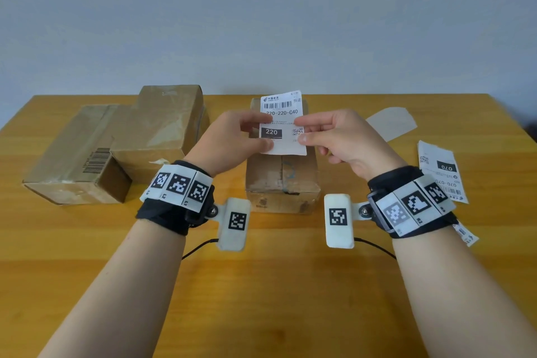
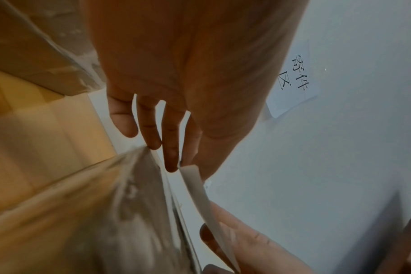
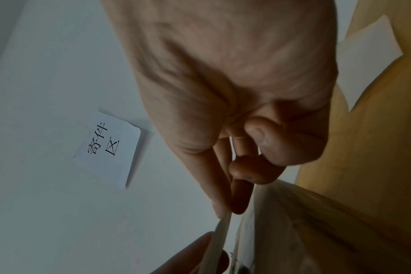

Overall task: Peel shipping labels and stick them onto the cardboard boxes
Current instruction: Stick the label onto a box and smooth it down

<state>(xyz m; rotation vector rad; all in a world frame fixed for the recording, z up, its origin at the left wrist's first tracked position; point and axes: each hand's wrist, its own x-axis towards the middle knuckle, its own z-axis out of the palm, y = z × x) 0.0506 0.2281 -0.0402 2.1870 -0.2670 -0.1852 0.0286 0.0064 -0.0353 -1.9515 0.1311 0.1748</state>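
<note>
A white shipping label (image 1: 283, 113) printed "220" hangs upright above the middle cardboard box (image 1: 283, 180). My left hand (image 1: 232, 137) pinches its left edge and my right hand (image 1: 331, 137) pinches its right edge. In the left wrist view the label (image 2: 197, 194) shows edge-on between my fingers (image 2: 171, 157), just above the box (image 2: 94, 213). The right wrist view shows the label (image 3: 221, 235) edge-on, pinched between my thumb and fingers (image 3: 239, 200). I cannot tell whether its backing is still on.
Two more cardboard boxes (image 1: 78, 154) (image 1: 165, 125) stand at the left of the wooden table (image 1: 267, 285). A loose backing sheet (image 1: 392, 122) lies at the back right. Another label sheet (image 1: 438, 169) printed "070" lies at the right edge. A paper sign (image 3: 110, 146) hangs on the wall.
</note>
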